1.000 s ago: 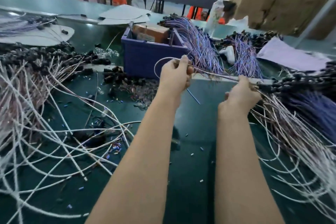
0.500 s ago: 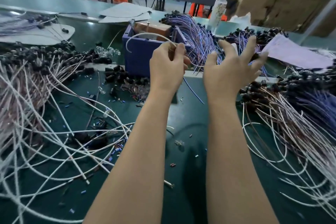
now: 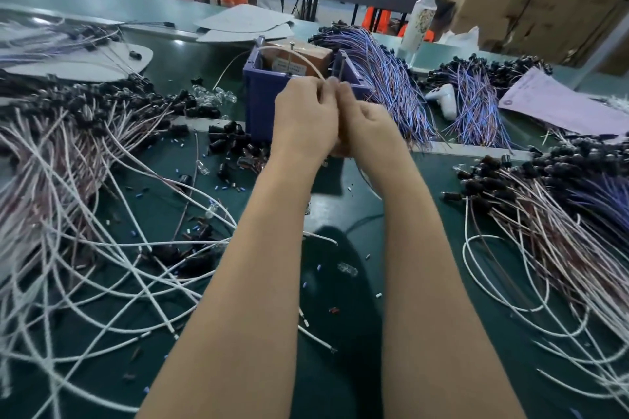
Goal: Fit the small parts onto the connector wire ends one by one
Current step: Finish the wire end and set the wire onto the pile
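**wirenoob:** Why are both hands bunched up right in front of the blue bin (image 3: 262, 105) instead of working flat on the green mat (image 3: 343, 367)?

**benchrat:** My guess is it's for control. The left hand (image 3: 303, 119) has its fingertips pressed together, pinching the wire (image 3: 299, 56) close to its end. That keeps the tip stiff, and the slack just arcs up and back over the bin's rim. The right hand (image 3: 366, 126) is curled in with its fingertips right against the left's. Working up in the air like that probably lets them see the tiny end.

**wirenoob:** So is the small part already going on?

**benchrat:** Can't tell. The fingers hide whatever the right hand is pinching, whether that's a part or the wire itself. Looks like the fitting step to me, though.

**wirenoob:** And the heaps?

**benchrat:** There's a pile of white wires (image 3: 85, 133) left of the bin, another pile (image 3: 544, 207) well to its right, and purple bundles (image 3: 384, 78) just beside its right wall. Probably one pile is to-do and one is done, both in easy reach. Which is which, no idea.
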Tool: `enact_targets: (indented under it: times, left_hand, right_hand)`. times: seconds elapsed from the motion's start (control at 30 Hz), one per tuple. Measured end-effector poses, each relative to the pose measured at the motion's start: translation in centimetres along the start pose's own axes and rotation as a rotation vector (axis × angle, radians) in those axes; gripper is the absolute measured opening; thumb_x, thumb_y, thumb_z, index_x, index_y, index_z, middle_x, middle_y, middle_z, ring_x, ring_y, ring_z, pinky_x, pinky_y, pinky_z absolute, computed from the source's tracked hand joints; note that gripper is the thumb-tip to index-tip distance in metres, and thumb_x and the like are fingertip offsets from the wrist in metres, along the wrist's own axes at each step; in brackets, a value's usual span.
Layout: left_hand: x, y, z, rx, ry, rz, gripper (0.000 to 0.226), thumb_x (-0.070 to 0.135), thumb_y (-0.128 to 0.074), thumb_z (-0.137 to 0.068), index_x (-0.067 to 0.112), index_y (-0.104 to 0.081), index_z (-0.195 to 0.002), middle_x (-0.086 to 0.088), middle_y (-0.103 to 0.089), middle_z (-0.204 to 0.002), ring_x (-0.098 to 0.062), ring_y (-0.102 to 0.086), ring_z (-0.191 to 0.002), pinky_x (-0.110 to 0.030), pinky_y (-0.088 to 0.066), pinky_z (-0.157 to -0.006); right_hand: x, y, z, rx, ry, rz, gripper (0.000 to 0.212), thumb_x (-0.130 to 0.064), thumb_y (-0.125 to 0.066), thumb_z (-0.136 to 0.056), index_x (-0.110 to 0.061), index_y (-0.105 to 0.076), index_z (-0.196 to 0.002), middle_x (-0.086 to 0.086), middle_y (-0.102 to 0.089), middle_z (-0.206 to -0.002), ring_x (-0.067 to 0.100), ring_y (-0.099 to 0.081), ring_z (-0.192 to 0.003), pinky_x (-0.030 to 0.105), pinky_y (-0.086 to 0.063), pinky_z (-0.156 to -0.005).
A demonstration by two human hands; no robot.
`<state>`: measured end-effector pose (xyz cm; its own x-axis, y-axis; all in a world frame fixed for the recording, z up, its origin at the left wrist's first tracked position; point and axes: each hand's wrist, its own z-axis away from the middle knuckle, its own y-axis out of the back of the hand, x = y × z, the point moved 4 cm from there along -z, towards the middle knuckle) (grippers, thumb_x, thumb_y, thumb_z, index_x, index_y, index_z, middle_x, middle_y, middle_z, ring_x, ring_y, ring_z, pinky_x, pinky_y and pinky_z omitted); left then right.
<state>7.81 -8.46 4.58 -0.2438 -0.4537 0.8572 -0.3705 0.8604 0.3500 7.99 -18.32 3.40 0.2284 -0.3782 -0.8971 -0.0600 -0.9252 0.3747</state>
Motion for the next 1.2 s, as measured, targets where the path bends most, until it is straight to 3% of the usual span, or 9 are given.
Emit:
enact_targets:
  times: [0.13,0.3,0.43,0.53,0.63,0.83,0.93,1.03,1.2]
  left_hand:
    - [-2.5,0.6,-0.3,-0.084,0.114,-0.128,0.042,0.029,-0.038,-0.102,0.008,-0.058,-0.072,-0.002,-0.060,-0.061,-0.015,-0.055,-0.059,-0.028,-0.042,-0.066]
    - [-4.0,0.0,0.1,-0.095,0.236,0.003,0.044,0.030,-0.035,-0.103,0.004,-0.061,-0.078,0.000,-0.057,-0.050,-0.009,-0.048,-0.046,-0.025,-0.040,-0.062]
    - [-5.0,1.3,0.0,0.052,0.327,0.013,0.050,0.030,-0.031,-0.104,0.009,-0.063,-0.072,0.000,-0.060,-0.053,-0.017,-0.057,-0.059,-0.031,-0.049,-0.077]
    - [-6.0,2.8,-0.4,0.133,0.337,-0.028,0.038,0.030,-0.036,-0.102,0.006,-0.064,-0.096,-0.008,-0.070,-0.083,-0.026,-0.064,-0.089,-0.035,-0.049,-0.088]
    - [-5.3,1.8,-0.4,0.000,0.301,-0.010,0.034,0.032,-0.038,-0.101,0.008,-0.061,-0.111,-0.007,-0.063,-0.110,-0.026,-0.056,-0.103,-0.031,-0.043,-0.093]
    - [-4.0,0.7,-0.1,-0.010,0.558,0.892,0.030,0.031,-0.026,-0.105,0.012,-0.050,-0.107,0.002,-0.067,-0.087,-0.010,-0.065,-0.079,-0.028,-0.048,-0.072]
    - [-4.7,1.7,-0.3,0.111,0.567,1.014,0.027,0.024,-0.032,-0.105,0.016,-0.054,-0.090,0.008,-0.062,-0.068,-0.001,-0.058,-0.053,-0.019,-0.045,-0.054]
    - [-5.2,2.5,-0.5,0.180,0.547,1.063,0.028,0.016,-0.032,-0.104,0.013,-0.054,-0.087,0.010,-0.048,-0.047,-0.001,-0.040,-0.036,-0.015,-0.034,-0.040]
    - [-4.9,1.9,0.0,0.032,0.549,0.809,0.025,0.006,-0.029,-0.097,0.014,-0.048,-0.083,0.010,-0.042,-0.037,-0.003,-0.030,-0.030,-0.014,-0.027,-0.036]
  right_hand:
    - [1.0,-1.2,-0.3,-0.009,0.069,0.127,0.047,-0.035,-0.049,-0.098,-0.009,-0.050,-0.059,0.002,-0.040,-0.051,0.014,-0.034,-0.050,0.030,-0.028,-0.055]
    - [1.8,-1.6,-0.5,0.004,0.085,0.058,0.045,-0.028,-0.052,-0.097,0.012,-0.063,-0.078,0.025,-0.056,-0.064,0.015,-0.041,-0.056,0.028,-0.032,-0.058]
    - [3.3,0.3,-0.7,0.080,-0.009,-0.048,0.039,-0.029,-0.049,-0.099,-0.013,-0.059,-0.064,-0.012,-0.038,-0.038,0.002,-0.031,-0.038,0.021,-0.028,-0.047]
    - [3.7,1.6,-0.9,0.123,-0.040,-0.199,0.041,-0.027,-0.048,-0.099,-0.015,-0.055,-0.060,-0.014,-0.030,-0.035,0.002,-0.026,-0.032,0.012,-0.026,-0.039]
    - [3.4,1.1,-0.9,0.054,-0.027,-0.224,0.042,-0.026,-0.050,-0.097,-0.015,-0.056,-0.058,-0.013,-0.029,-0.037,0.003,-0.026,-0.034,0.013,-0.026,-0.039]
    - [4.1,0.5,0.0,-0.283,-0.106,0.014,0.035,-0.031,-0.059,-0.093,-0.011,-0.064,-0.065,-0.010,-0.035,-0.040,0.010,-0.033,-0.042,0.021,-0.030,-0.050]
    - [4.3,0.4,0.6,-0.443,-0.143,0.048,0.024,-0.032,-0.060,-0.092,-0.013,-0.070,-0.080,-0.011,-0.034,-0.045,0.012,-0.028,-0.048,0.019,-0.027,-0.047]
    - [3.7,0.5,0.7,-0.515,-0.109,-0.234,0.014,-0.020,-0.054,-0.095,-0.013,-0.067,-0.096,-0.013,-0.036,-0.050,0.006,-0.026,-0.046,0.015,-0.021,-0.044]
    - [3.3,1.7,-0.5,-0.041,-0.078,-0.282,0.027,-0.014,-0.044,-0.100,-0.017,-0.065,-0.084,-0.006,-0.063,-0.061,0.006,-0.055,-0.053,0.013,-0.041,-0.050]
